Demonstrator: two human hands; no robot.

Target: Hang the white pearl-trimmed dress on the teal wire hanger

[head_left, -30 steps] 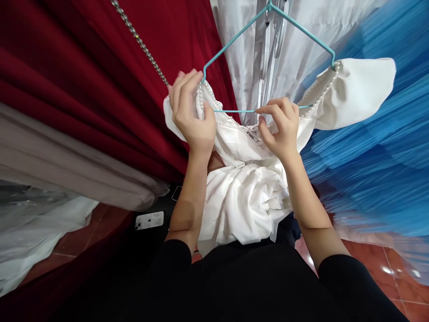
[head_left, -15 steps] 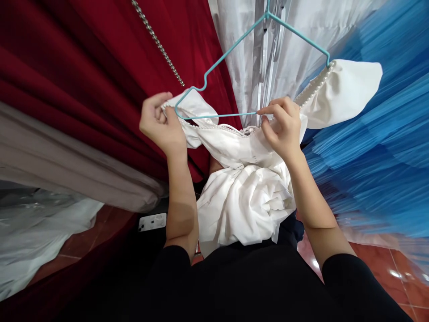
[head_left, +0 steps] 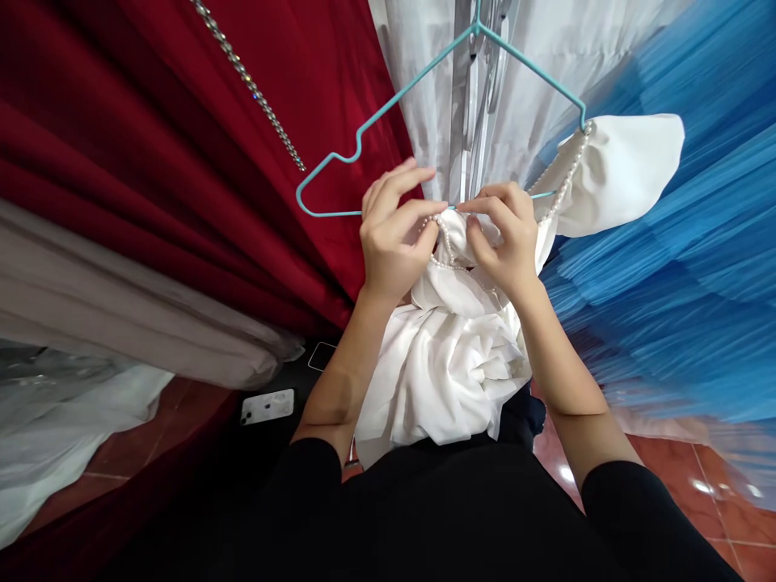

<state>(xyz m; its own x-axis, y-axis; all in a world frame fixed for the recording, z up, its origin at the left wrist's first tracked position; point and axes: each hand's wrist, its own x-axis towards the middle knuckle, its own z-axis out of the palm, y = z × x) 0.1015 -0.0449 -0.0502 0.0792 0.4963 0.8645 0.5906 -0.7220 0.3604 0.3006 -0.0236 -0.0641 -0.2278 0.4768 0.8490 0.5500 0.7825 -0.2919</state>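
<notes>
A light-blue wire hanger (head_left: pixel 418 78) hangs in front of me. The white garment (head_left: pixel 449 356) with pearl-beaded edges has one sleeve over the hanger's right end and its bulk gathered on my lap; the hanger's left end is bare. My left hand (head_left: pixel 394 226) is at the middle of the bottom bar, thumb and index finger closed on the beaded part of the white garment. Close beside it, my right hand (head_left: pixel 503 234) pinches the bottom bar between fingertips, with white fabric just behind it. The fingertips of the two hands nearly touch.
Red drapery (head_left: pixel 260 153) with a jewelled strip (head_left: pixel 255 89) fills the left. Blue tulle (head_left: pixel 685 291) is at the right, white cloth (head_left: pixel 558 48) behind. A white phone (head_left: pixel 267 406) lies on a dark surface at lower left.
My left hand has moved right to the hanger's middle, bringing the left part of the garment off the hanger's left end. My right hand has barely moved. More of the dark surface shows.
</notes>
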